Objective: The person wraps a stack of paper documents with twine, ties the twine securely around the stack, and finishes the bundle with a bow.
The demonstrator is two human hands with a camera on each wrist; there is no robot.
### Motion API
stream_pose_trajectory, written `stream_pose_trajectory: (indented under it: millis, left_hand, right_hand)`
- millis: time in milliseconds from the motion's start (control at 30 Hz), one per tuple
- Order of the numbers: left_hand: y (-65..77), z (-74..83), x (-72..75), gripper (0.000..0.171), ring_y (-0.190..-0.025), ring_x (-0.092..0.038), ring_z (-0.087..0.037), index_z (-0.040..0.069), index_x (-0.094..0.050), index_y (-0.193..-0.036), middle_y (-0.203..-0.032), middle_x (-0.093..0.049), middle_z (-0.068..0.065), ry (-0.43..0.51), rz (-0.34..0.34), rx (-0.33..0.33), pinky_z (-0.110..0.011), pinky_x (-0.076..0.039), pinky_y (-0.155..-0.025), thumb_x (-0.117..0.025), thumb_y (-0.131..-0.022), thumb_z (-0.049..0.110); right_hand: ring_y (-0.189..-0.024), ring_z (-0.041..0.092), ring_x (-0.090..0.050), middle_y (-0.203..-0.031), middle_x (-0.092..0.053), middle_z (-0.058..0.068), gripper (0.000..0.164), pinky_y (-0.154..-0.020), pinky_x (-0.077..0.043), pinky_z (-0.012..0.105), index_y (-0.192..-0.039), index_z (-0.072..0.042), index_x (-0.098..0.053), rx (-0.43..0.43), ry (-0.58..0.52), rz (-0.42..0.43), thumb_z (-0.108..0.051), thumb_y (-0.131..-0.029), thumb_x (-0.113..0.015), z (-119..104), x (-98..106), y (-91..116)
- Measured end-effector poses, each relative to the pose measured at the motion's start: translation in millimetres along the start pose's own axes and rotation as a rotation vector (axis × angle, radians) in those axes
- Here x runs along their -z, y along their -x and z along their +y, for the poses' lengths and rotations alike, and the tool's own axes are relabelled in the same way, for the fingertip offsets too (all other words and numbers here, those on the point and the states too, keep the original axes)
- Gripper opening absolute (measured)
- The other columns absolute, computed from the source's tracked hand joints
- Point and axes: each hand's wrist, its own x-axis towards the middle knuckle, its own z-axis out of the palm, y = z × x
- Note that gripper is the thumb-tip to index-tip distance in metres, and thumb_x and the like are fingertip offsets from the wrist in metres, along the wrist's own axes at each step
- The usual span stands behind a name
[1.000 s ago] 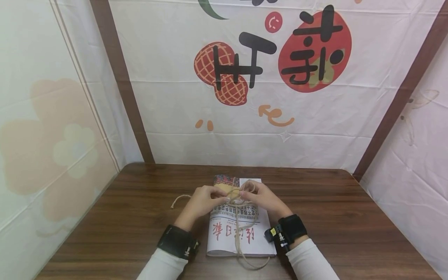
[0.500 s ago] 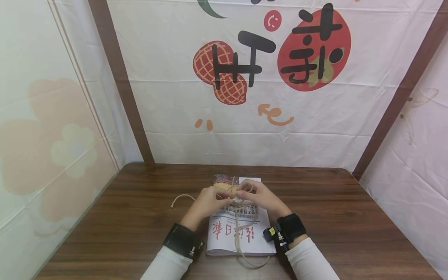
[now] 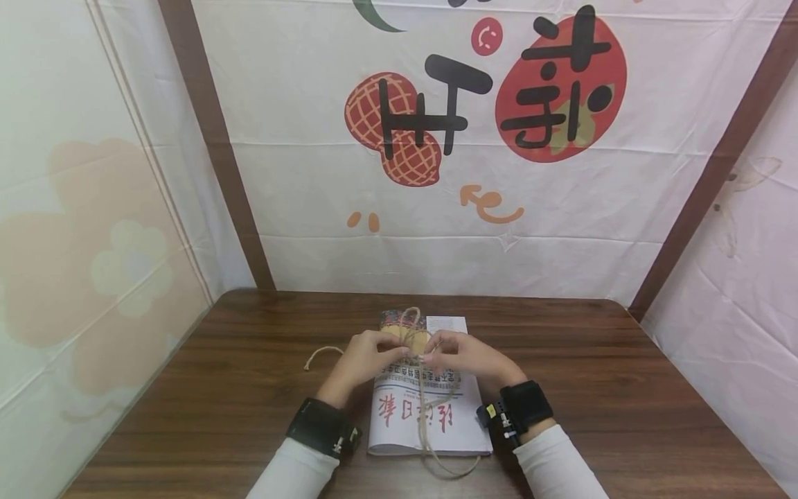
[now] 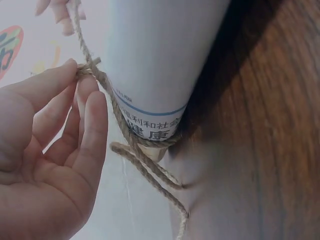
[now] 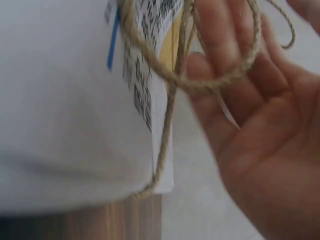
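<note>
A folded newspaper bundle (image 3: 399,416), printed in red and black, lies on the table wrapped crosswise with twine (image 3: 422,405). My left hand (image 3: 364,357) pinches the twine at its crossing over the bundle; the left wrist view shows thumb and fingertips closed on the knot (image 4: 87,70). My right hand (image 3: 467,355) holds twine just right of the crossing; its fingertips are blurred and partly cut off in the right wrist view. There, a curved length of twine (image 5: 215,85) passes in front of its fingers. A twine loop (image 3: 410,315) stands up beyond the hands.
The wooden table (image 3: 249,388) extends around the bundle. One loose twine end (image 3: 321,350) lies left of it, and another (image 3: 458,477) curves past its near edge. A printed cloth (image 3: 312,263) hangs behind the table.
The twine loop that was by the right fingers now stands up at the far side of the crossing. My right hand has turned lower and slightly right; the left stays near the knot.
</note>
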Motion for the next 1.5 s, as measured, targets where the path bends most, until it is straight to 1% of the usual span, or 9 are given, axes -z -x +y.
stream_pose_trajectory:
  millis: [100,200,433,700,933,1067,1167,1267,1500]
  left_hand:
    - [-1.6,-2.3,-0.6,0.021,-0.107,-0.066,-0.029,0.011,-0.078,-0.103,-0.105,-0.074,-0.005,0.014,0.005,-0.005,-0.051,-0.048,-0.095,-0.076,-0.091,0.027]
    - [-2.3,-3.1,0.6,0.021,-0.109,-0.066,-0.029,0.011,-0.078,-0.103,-0.106,-0.074,-0.005,0.018,0.01,-0.002,-0.051,-0.047,-0.097,-0.076,-0.091,0.028]
    - [-1.6,-5.6,3.4,0.025,-0.11,-0.065,-0.03,0.009,-0.077,-0.106,-0.109,-0.073,-0.007,0.016,-0.008,0.028,-0.051,-0.048,-0.097,-0.074,-0.092,0.03]
    - [-1.1,-6.1,4.5,0.025,-0.086,-0.066,-0.017,0.008,-0.076,-0.106,-0.102,-0.073,-0.005,0.026,0.001,0.05,-0.04,-0.054,-0.079,-0.075,-0.091,0.028]
    - [-0.4,-6.7,3.4,0.025,-0.104,-0.067,-0.028,0.008,-0.076,-0.106,-0.107,-0.073,-0.007,0.019,0.011,0.033,-0.049,-0.05,-0.092,-0.075,-0.092,0.028]
    - [-0.6,-6.5,3.1,0.026,-0.108,-0.065,-0.03,0.007,-0.076,-0.106,-0.108,-0.073,-0.008,0.019,0.01,0.027,-0.051,-0.049,-0.095,-0.075,-0.091,0.028]
    - [-1.2,-7.0,2.7,0.025,-0.108,-0.065,-0.028,0.009,-0.077,-0.106,-0.107,-0.073,-0.006,0.019,0.005,0.038,-0.049,-0.048,-0.096,-0.076,-0.091,0.029]
    - [-1.2,-7.1,2.6,0.023,-0.107,-0.066,-0.026,0.011,-0.077,-0.104,-0.106,-0.073,-0.004,0.02,0.0,0.035,-0.049,-0.049,-0.096,-0.076,-0.09,0.029]
    - [-0.9,-6.5,3.4,0.019,-0.109,-0.065,-0.026,0.014,-0.078,-0.103,-0.106,-0.073,-0.002,0.035,0.006,0.045,-0.05,-0.047,-0.097,-0.076,-0.091,0.028]
  right_hand:
    - [-0.069,0.02,-0.06,-0.078,-0.064,0.004,0.027,-0.068,-0.049,0.034,-0.108,-0.014,-0.068,-0.021,0.097,-0.056,-0.039,-0.099,-0.063,3,7,7]
    - [-0.061,0.015,-0.049,-0.071,-0.054,0.0,0.036,-0.058,-0.044,0.03,-0.098,-0.009,-0.07,-0.038,0.154,-0.022,-0.043,-0.101,-0.059,4,19,17]
    - [-0.067,0.013,-0.046,-0.074,-0.052,0.001,0.037,-0.063,-0.041,0.03,-0.085,-0.011,-0.067,-0.008,0.241,0.178,-0.043,-0.101,-0.058,-3,54,49]
    - [-0.064,0.017,-0.045,-0.079,-0.065,0.0,0.04,-0.063,-0.041,0.034,-0.073,-0.016,-0.063,-0.058,0.312,0.318,-0.045,-0.099,-0.061,-14,82,81]
    - [-0.089,0.021,-0.065,-0.09,-0.072,0.0,0.05,-0.078,-0.051,0.044,-0.087,-0.017,-0.078,-0.187,0.416,0.428,-0.054,-0.102,-0.048,-10,94,94]
    - [-0.08,0.027,-0.064,-0.085,-0.072,0.004,0.059,-0.071,-0.05,0.048,-0.095,-0.011,-0.078,-0.284,0.566,0.476,-0.055,-0.104,-0.041,0,96,98]
    - [-0.086,0.031,-0.065,-0.093,-0.072,0.007,0.05,-0.075,-0.047,0.056,-0.106,-0.006,-0.073,-0.315,0.666,0.477,-0.047,-0.106,-0.044,10,95,100]
    - [-0.094,0.033,-0.066,-0.101,-0.071,0.01,0.035,-0.082,-0.046,0.059,-0.112,-0.004,-0.07,-0.265,0.698,0.459,-0.033,-0.105,-0.052,16,92,98]
    - [-0.083,0.015,-0.062,-0.097,-0.07,0.0,0.018,-0.075,-0.051,0.039,-0.107,-0.01,-0.071,-0.062,0.53,0.359,-0.024,-0.1,-0.063,4,75,69]
